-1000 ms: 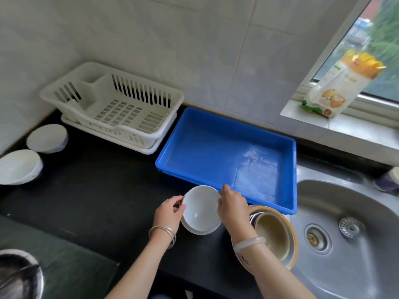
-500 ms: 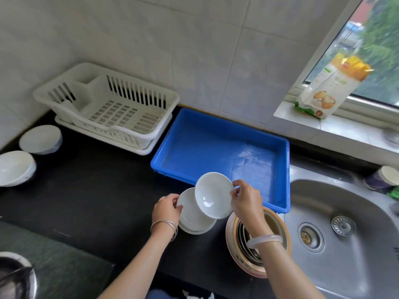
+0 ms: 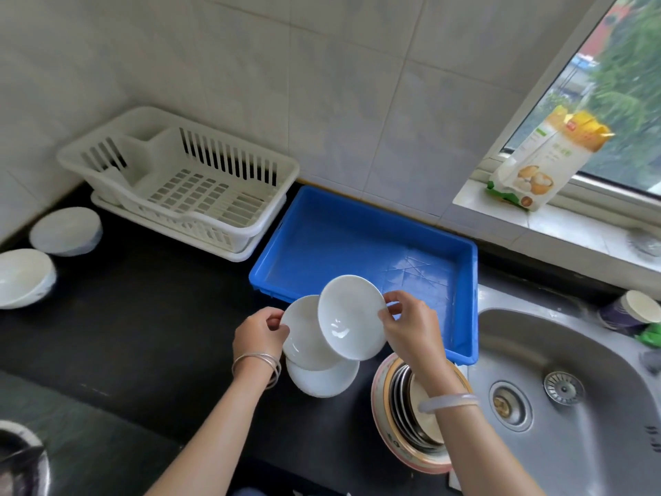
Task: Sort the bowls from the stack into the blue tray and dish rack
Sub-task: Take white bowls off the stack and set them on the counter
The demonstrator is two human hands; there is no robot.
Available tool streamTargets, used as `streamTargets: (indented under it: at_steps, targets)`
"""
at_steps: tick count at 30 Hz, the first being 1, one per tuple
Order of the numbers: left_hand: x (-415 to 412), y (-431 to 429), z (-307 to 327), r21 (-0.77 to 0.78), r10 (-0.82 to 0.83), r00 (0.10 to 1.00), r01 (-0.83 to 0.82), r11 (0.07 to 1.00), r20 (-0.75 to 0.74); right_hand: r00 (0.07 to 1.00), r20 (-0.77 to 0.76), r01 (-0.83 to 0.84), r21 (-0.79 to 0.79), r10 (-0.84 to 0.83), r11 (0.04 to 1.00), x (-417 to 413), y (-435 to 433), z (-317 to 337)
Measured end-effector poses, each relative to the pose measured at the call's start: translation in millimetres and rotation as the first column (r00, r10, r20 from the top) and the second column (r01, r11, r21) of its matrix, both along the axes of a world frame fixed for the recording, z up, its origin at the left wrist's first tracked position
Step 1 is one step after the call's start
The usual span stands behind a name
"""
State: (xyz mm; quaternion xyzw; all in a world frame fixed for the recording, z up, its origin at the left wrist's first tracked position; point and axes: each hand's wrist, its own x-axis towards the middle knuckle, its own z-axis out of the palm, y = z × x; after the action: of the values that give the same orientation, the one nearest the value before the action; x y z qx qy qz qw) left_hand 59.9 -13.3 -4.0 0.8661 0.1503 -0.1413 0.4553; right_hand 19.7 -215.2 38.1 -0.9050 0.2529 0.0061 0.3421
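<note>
My right hand [image 3: 411,327] pinches the rim of a small white bowl [image 3: 352,316], tilted and raised over the near edge of the blue tray [image 3: 361,230]. My left hand [image 3: 259,334] grips the rim of a second white bowl [image 3: 304,334], lifted a little above another white bowl [image 3: 322,381] that rests on the black counter. The white dish rack [image 3: 186,180] stands at the back left, with nothing in it. A stack of mixed bowls [image 3: 404,406] with a tan rim sits under my right wrist.
Two white bowls [image 3: 66,230] [image 3: 25,277] lie upside down at the counter's left edge. A steel sink [image 3: 558,388] is on the right. A food bag [image 3: 543,162] leans on the window sill. A cup [image 3: 629,313] stands by the sink.
My right hand has lifted the top white bowl off the stack and up toward the blue tray. My left hand has raised the second bowl off the one below.
</note>
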Motion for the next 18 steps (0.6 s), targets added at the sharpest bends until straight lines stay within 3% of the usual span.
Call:
streamTargets:
  at_steps: [10,18]
  targets:
    - [21.9,107.8,3.6,-0.134,0.394,0.919,-0.386,0.913,0.032,0.98,0.1,-0.182,0.102,0.172,0.978,69.7,72.5,10.8]
    - [17.0,202.4,-27.4,-0.237,0.705,0.706,-0.698,0.676,-0.069,0.949,0.025,-0.312,0.219,0.314,0.925,131.3,171.6,-30.8]
